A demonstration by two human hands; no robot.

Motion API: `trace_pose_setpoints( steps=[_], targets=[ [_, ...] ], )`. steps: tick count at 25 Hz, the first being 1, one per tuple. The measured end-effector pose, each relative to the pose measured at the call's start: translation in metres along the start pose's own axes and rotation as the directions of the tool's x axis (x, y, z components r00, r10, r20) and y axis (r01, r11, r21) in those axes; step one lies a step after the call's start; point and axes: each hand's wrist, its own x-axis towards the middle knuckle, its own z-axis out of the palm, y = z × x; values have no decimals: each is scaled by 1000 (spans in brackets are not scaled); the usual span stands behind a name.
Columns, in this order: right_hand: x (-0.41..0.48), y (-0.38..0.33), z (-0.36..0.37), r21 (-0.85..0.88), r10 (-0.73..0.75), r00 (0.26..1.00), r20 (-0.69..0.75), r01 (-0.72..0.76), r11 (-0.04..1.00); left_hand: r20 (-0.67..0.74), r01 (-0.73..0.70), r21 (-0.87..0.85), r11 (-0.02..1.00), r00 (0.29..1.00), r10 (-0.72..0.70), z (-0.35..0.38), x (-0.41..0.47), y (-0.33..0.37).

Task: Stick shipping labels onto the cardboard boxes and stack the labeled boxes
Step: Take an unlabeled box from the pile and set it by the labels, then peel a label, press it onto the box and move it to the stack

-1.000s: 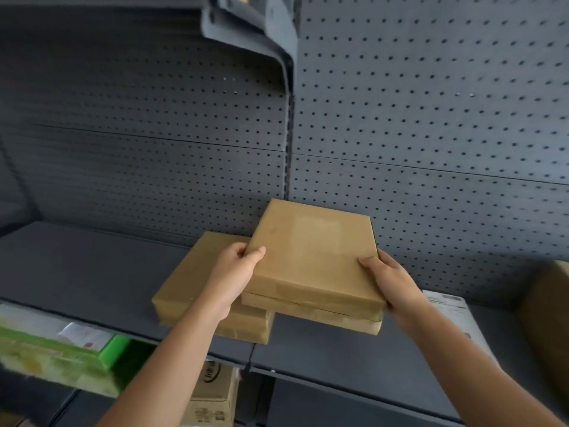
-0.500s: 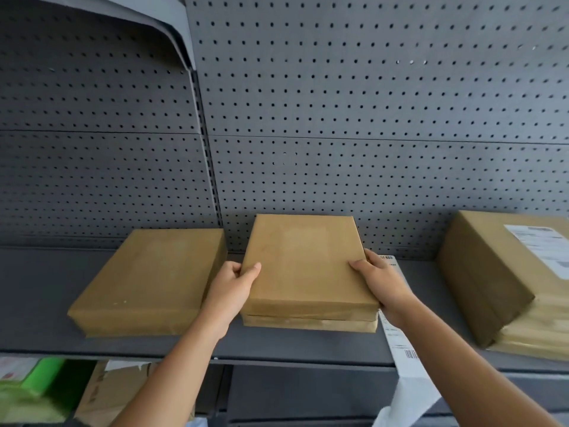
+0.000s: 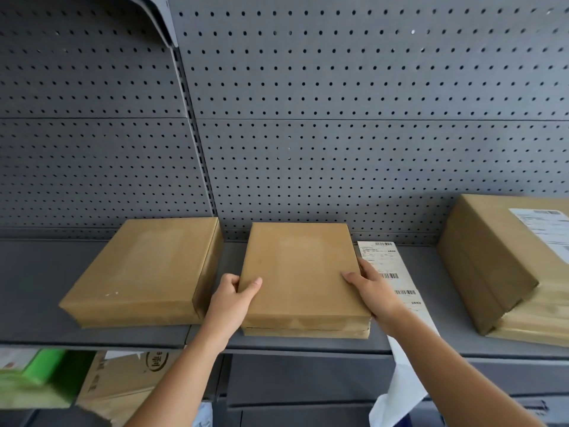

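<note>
A grey metal shelf (image 3: 30, 288) bears a stack of two flat brown cardboard boxes (image 3: 300, 272). Left of it lies a single flat brown box (image 3: 138, 272); just right, a white barcode-label strip (image 3: 388, 268); farther right, taller labelled cardboard boxes (image 3: 495, 263).

Grey metal shelf (image 3: 34, 272): two sections that meet at a seam near the front edge, surface level. Back wall: grey pegboard (image 3: 369, 87), holes in regular rows, with one horizontal joint across its width. A slotted upright post (image 3: 198, 149) divides the pegboard into a left and a right panel and runs down to the shelf. Top left: the curved underside of a grey bracket (image 3: 157, 16), fixed at the head of the post. Below the shelf, left: a green package (image 3: 40, 374), blurred, and just beside it a brown printed carton (image 3: 129, 380), tilted, markings not legible. Below centre: a plain grey panel (image 3: 308, 377)
</note>
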Motion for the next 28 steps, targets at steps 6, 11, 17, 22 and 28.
trace_pose_setpoints(
  steps=[6,11,17,22,28],
  targets=[
    [0,4,-11,-63,-43,999,9,44,997,-50,-60,14,998,997,61,3,-4,1],
    [-6,12,-67,-263,-171,978,-120,135,955,-116,-345,311,885,911,396,15,-10,26],
    [-13,32,-130,-581,-210,974,-91,119,805,217,-611,231,758,791,571,79,-20,76],
    [-31,53,-146,-791,-35,988,154,144,594,435,-667,29,744,679,592,143,-27,100],
    [-30,70,-150,-887,-44,972,229,227,403,525,-602,-50,797,663,534,185,-24,101]
  ],
)
